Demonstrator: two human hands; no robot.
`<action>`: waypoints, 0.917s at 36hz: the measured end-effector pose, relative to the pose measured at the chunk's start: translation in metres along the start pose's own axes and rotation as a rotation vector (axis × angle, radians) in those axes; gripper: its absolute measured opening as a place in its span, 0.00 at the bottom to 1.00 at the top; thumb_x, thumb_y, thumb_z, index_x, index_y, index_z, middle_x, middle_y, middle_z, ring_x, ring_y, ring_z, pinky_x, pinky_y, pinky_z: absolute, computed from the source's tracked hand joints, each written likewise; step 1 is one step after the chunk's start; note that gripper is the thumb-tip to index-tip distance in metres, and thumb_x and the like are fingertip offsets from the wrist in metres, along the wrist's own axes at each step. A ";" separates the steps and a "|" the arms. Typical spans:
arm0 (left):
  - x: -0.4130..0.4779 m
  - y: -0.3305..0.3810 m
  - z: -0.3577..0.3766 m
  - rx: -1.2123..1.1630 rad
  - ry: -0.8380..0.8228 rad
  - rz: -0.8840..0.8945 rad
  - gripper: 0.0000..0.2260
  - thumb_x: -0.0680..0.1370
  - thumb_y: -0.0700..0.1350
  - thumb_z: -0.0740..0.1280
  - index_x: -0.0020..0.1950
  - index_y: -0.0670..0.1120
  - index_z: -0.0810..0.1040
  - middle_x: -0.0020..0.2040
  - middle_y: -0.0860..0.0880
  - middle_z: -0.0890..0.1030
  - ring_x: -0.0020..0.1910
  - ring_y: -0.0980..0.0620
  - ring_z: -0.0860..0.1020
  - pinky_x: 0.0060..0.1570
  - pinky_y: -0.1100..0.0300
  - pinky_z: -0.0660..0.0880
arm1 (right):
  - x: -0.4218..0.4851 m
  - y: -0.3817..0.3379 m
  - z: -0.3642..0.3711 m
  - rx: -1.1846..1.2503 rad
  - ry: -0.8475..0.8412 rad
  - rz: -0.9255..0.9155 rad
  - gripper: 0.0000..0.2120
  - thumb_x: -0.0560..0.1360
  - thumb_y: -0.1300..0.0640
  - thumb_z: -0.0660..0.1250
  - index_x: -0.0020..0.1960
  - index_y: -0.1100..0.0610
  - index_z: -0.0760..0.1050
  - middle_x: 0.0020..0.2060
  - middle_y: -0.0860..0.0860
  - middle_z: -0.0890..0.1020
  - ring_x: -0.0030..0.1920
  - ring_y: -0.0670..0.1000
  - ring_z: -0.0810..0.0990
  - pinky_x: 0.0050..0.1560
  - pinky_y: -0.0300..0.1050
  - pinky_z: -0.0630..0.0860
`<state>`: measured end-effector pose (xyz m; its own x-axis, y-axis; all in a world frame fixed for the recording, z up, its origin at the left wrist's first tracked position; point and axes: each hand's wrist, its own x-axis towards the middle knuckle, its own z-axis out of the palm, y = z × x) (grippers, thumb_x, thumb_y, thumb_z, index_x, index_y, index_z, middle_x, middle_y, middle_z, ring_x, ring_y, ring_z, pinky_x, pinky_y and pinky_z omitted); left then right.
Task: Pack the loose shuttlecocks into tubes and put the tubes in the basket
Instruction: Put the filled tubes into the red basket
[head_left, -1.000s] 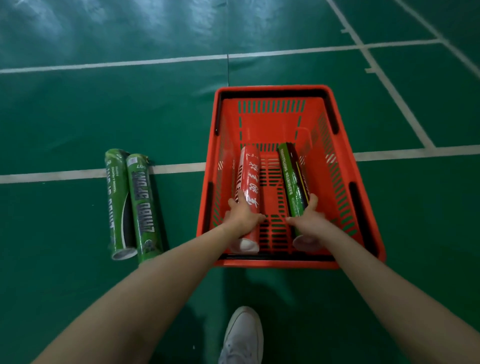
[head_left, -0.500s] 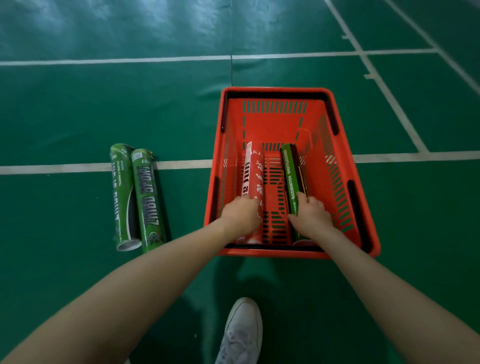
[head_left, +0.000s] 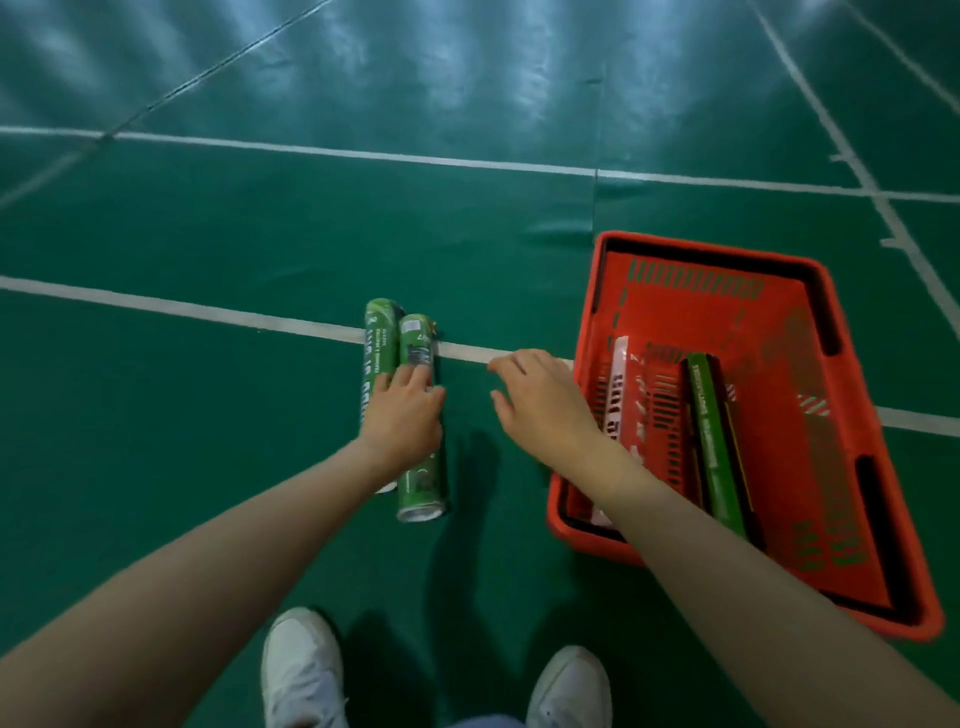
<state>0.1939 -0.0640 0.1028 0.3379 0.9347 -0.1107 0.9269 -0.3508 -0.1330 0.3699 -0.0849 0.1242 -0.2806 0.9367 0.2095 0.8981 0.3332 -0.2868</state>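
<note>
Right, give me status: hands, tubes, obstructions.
Left hand resting on two green tubes on floor. Right hand open, empty, beside basket. Red tube, dark green tube already in basket. Nothing blocking.

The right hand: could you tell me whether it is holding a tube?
No, the right hand is open over the floor between the green tubes and the basket.
</note>
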 end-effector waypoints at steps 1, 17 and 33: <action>-0.003 -0.014 0.008 -0.008 -0.034 -0.043 0.16 0.77 0.50 0.61 0.63 0.48 0.73 0.63 0.45 0.71 0.65 0.44 0.66 0.65 0.48 0.63 | 0.008 -0.009 0.010 0.007 -0.043 -0.022 0.15 0.77 0.57 0.63 0.62 0.60 0.74 0.56 0.56 0.78 0.60 0.58 0.73 0.63 0.52 0.66; -0.005 -0.093 0.147 -0.854 -0.403 -0.751 0.30 0.80 0.55 0.61 0.75 0.39 0.59 0.72 0.37 0.66 0.66 0.38 0.70 0.65 0.48 0.69 | 0.055 -0.069 0.201 0.278 -0.818 0.564 0.49 0.76 0.46 0.66 0.76 0.54 0.29 0.76 0.62 0.49 0.73 0.65 0.58 0.69 0.59 0.63; 0.029 -0.077 0.192 -1.350 -0.274 -1.056 0.31 0.73 0.53 0.71 0.67 0.38 0.63 0.64 0.39 0.72 0.59 0.40 0.75 0.53 0.49 0.75 | 0.031 -0.049 0.234 0.636 -0.756 0.751 0.48 0.76 0.50 0.66 0.72 0.37 0.27 0.74 0.62 0.56 0.57 0.59 0.76 0.47 0.48 0.72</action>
<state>0.1012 -0.0213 -0.0796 -0.3566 0.6242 -0.6951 0.2325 0.7799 0.5811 0.2381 -0.0474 -0.0743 -0.0823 0.6748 -0.7334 0.6567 -0.5168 -0.5492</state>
